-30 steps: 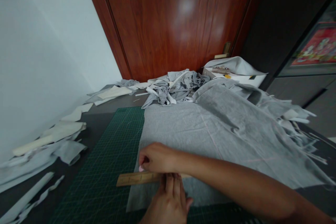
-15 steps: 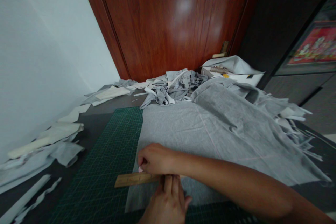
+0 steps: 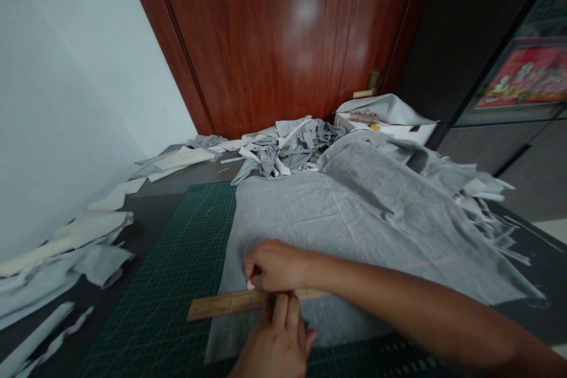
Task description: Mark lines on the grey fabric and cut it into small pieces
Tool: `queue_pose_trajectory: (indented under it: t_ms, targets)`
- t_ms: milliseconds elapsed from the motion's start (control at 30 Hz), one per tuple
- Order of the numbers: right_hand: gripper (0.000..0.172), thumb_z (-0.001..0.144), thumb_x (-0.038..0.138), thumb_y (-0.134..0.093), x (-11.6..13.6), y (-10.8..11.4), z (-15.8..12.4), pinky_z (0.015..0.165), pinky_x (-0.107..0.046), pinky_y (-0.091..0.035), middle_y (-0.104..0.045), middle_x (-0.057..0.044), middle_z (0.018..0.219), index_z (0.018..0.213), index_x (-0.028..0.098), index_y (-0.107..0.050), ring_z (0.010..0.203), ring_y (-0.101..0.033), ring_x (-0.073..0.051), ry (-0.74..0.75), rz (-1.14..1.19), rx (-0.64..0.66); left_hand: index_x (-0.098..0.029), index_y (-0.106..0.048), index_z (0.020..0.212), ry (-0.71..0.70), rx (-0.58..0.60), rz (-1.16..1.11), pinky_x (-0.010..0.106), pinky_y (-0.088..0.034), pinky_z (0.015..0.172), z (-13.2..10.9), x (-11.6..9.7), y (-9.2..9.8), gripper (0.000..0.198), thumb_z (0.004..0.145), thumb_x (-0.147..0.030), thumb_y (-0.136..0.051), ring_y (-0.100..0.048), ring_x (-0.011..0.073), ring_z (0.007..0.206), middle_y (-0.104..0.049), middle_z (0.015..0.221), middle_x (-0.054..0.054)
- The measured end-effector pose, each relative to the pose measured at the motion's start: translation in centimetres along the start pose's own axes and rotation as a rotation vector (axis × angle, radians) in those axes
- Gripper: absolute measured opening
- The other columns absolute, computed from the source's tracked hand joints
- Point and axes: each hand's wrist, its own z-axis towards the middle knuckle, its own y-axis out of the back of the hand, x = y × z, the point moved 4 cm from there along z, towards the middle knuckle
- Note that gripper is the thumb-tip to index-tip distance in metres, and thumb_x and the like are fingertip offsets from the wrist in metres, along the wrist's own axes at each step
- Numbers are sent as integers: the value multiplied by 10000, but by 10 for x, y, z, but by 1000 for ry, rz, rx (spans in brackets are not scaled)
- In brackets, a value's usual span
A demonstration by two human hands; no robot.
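A wooden ruler [image 3: 221,305] lies across grey fabric [image 3: 283,207], its left end reaching over the green cutting mat [image 3: 168,283]. From below, my left hand [image 3: 277,339] rests its outstretched fingers on the ruler, thumb apart at the right. My right hand [image 3: 274,266] comes in from the right, forearm crossing the cloth. Its fingers are closed on a small pink piece of tailor's chalk [image 3: 251,285] at the ruler's upper edge; most of the chalk is hidden. Part of the ruler is covered by both hands.
Behind the fabric lies a heap of grey scraps [image 3: 292,147], with a white box [image 3: 390,124] beside it. More cut pieces [image 3: 80,242] line the left wall. A fringed bundle of strips [image 3: 491,218] hangs at the right. A brown door [image 3: 274,41] stands behind.
My right hand has slid right along the ruler's upper edge with the chalk. My left hand stays on the ruler. The whole view has shifted slightly.
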Motion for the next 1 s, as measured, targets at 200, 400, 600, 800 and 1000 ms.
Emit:
queue_pose_trajectory:
  t_ms: [200,400,600,800,1000]
  targets:
    - [119,776,143,-626,-14,5,-18,602,-187,-386,-714,-18,783,849,141,-720,697,-605,-114,-15,22,14,-72,-691,941,18,22,-5,416,-487,842,0,1,0,335,916,-372,-544,-567,303,1039,-657,1053,182]
    - [135,757,107,-605,-27,12,-38,607,-183,-394,-706,-4,758,805,159,-720,680,-601,-105,-17,60,3,-76,-692,916,-10,27,51,384,-504,792,4,2,3,325,935,-340,-503,-582,290,1003,-664,1059,181]
    - [177,754,74,-592,-36,19,-56,609,-186,-402,-706,-13,756,836,151,-729,676,-595,-106,0,42,8,-66,-691,951,-11,27,41,370,-498,778,9,2,7,306,928,-321,-524,-589,272,950,-666,1017,166]
    - [176,766,44,-593,-44,28,-77,635,-193,-417,-710,-26,760,813,138,-734,682,-600,-108,0,61,15,-55,-683,1032,-4,30,67,351,-494,758,14,4,10,330,927,-324,-524,-578,253,906,-667,952,138]
    - [173,782,46,-599,-55,38,-103,646,-204,-419,-696,-12,744,800,157,-729,672,-597,-109,-40,73,27,-56,-670,1073,-19,38,108,352,-500,751,14,5,9,355,911,-348,-548,-571,254,908,-660,954,132]
